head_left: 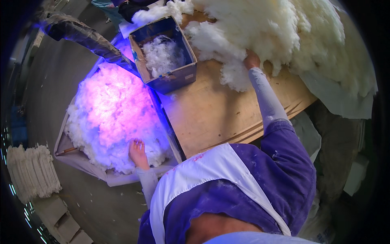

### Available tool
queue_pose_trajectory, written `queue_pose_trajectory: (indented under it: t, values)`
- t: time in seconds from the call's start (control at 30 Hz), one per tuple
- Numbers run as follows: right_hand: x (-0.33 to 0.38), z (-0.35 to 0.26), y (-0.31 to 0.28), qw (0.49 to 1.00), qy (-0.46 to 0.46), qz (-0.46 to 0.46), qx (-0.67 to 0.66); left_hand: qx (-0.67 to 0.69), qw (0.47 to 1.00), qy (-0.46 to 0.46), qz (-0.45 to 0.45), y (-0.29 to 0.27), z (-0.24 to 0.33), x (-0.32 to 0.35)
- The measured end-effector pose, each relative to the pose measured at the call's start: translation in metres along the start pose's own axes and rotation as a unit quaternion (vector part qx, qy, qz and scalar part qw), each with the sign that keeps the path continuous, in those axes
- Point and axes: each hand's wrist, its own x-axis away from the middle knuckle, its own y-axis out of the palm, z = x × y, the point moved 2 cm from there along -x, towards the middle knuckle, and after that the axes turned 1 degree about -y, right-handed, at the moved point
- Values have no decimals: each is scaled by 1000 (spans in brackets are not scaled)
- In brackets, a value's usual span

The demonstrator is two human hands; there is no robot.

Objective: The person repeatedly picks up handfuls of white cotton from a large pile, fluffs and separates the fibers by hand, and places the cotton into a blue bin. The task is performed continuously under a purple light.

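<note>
My left hand (139, 153) is at the near edge of a heap of white fluffy fibre (113, 110), lit pink and violet. Its fingers are loosely bent and apart, with nothing seen in them. The heap fills a cloth-lined bin (118, 179) on my left. On the far side of the wooden table (211, 110), my right hand (252, 60) reaches into a big mass of white fibre (252, 28). Fibre hides those fingertips, so their grip does not show. A blue-grey box (174, 79) with a small clump of fibre inside stands at the table's left edge.
A wrapped arm or tube (87, 38) slants in from the upper left to the box. A brown stick (66, 151) lies at the bin's left corner. Stacked pale sheets (32, 173) stand at far left. Part of another person (132, 8) shows beyond the box.
</note>
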Motion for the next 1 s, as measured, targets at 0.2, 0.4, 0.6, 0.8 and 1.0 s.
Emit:
queue_pose_trajectory:
  t: [0.2, 0.4, 0.6, 0.8, 1.0]
  values:
    - [58, -11, -85, 988, -118, 104, 7, -100, 987, 13, -128, 78, -13, 6]
    - [124, -15, -106, 966, -176, 159, -101, -289, 909, 29, -301, 160, -60, 30]
    - [175, -13, -75, 947, -109, 92, -289, -447, 700, 221, -511, 269, -97, 60]
    - [216, -20, -64, 922, -116, -31, -368, -532, 624, 317, -477, 358, -127, 57]
    - [220, -28, -86, 836, -25, -92, -541, -644, 574, 228, -450, 376, -170, 33]
